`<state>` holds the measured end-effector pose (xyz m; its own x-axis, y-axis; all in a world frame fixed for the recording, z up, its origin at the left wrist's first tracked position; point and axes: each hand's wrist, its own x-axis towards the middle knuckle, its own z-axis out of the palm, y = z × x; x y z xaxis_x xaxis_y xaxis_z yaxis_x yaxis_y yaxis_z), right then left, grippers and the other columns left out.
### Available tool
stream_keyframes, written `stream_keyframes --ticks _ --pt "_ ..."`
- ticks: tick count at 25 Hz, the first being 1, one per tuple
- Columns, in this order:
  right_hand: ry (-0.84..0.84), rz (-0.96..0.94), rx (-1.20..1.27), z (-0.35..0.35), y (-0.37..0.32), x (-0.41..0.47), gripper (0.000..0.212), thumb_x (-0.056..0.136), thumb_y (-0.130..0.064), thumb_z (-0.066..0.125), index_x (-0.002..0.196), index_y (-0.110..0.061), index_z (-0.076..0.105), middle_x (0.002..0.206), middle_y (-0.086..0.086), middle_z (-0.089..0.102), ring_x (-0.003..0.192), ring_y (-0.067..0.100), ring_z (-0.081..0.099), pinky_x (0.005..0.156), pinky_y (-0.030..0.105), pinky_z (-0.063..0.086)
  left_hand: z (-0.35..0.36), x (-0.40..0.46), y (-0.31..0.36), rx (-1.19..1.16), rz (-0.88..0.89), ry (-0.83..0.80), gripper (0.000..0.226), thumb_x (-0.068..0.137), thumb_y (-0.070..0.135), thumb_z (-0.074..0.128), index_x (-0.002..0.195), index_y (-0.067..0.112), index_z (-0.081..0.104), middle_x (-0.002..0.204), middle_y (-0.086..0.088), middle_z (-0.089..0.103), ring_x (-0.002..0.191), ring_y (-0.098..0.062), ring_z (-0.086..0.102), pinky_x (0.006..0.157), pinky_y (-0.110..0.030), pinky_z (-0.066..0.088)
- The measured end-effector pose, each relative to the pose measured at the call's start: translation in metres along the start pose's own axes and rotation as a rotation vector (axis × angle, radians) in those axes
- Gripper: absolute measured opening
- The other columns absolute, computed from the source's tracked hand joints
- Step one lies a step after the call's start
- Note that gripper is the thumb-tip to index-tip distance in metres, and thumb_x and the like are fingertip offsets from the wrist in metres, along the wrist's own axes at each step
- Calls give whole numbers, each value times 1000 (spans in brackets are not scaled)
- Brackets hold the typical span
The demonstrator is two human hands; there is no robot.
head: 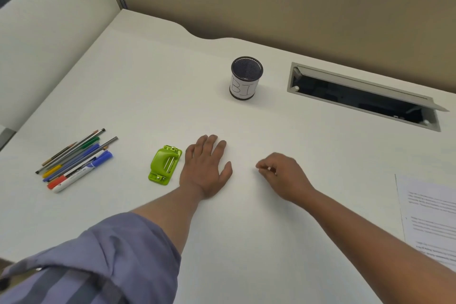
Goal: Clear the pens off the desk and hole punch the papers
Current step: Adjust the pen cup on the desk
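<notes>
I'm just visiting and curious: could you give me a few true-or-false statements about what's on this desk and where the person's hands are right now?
1. The pens lie in a loose pile on the desk. True.
2. The mesh cup is full of pens. False: no pens show in it.
3. The left hand rests flat beside the green hole punch. True.
4. The right hand holds the papers. False: it is apart from them, fingers curled.

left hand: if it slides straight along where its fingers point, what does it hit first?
Likely the mesh cup. The left hand lies flat, fingers aimed up and slightly right; bare desk lies between. It might pass just left.
</notes>
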<state>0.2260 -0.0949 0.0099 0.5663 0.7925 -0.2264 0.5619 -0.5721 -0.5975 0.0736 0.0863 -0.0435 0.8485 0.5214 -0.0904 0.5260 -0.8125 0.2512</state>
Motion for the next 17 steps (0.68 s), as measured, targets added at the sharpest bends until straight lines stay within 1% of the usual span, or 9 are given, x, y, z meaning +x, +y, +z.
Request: stream_keyframes --ticks 3,5,6,8,9,11,12,15,17 --pt "-91 34 -34 9 6 -22 15 94 -21 61 102 -20 74 101 -5 67 92 15 61 85 36 51 0 0 0 1 -2 5 68 93 57 30 154 27 32 164 -2 25 153 -26 13 120 -43 13" --pt "-99 46 -68 16 8 -29 16 94 -24 61 100 -13 71 99 -1 65 90 17 60 83 39 51 0 0 0 0 -2 6 67 93 57 30 153 26 32 164 -2 26 153 -26 14 120 -43 12" --pt "-87 54 -74 19 7 -30 16 94 -26 61 99 -13 70 98 0 64 89 18 59 82 38 51 0 0 0 -1 -2 7 68 93 57 30 153 26 33 164 -2 26 153 -27 14 120 -43 13" --pt "-55 71 -85 22 4 -29 13 93 -30 62 87 -19 66 90 -4 60 85 16 56 77 36 50 0 0 0 -3 -4 9 68 92 57 29 153 26 33 163 -2 27 152 -26 14 120 -44 13" --pt "-41 75 -101 24 2 -28 18 92 -31 61 78 -20 61 84 -6 57 81 15 55 73 36 48 0 0 1 -4 -4 8 68 92 57 29 153 26 33 163 -2 26 153 -26 14 120 -44 13" --pt "-12 80 -129 26 -1 -27 30 91 -30 57 67 -16 48 73 -3 52 75 18 52 66 38 47 0 0 0 -5 -7 1 67 93 57 30 153 27 32 164 -1 25 153 -26 13 120 -44 14" --pt "4 77 -141 27 -1 -26 30 91 -29 56 67 -13 47 72 -1 52 74 20 52 64 38 47 0 0 0 -5 -7 -2 67 93 57 31 153 27 32 164 -1 25 153 -26 13 120 -44 14" --pt "1 56 -192 28 1 -24 23 91 -25 53 73 -10 57 74 2 59 74 22 56 62 38 49 0 0 -1 -3 -5 -4 66 94 56 32 153 26 32 164 -2 25 153 -26 13 120 -44 14" --pt "-12 23 -235 29 1 -21 23 87 -19 50 66 -11 51 67 4 53 67 24 50 53 36 40 0 0 0 -4 -1 4 66 94 56 33 153 26 33 163 -2 26 152 -27 14 119 -43 14"
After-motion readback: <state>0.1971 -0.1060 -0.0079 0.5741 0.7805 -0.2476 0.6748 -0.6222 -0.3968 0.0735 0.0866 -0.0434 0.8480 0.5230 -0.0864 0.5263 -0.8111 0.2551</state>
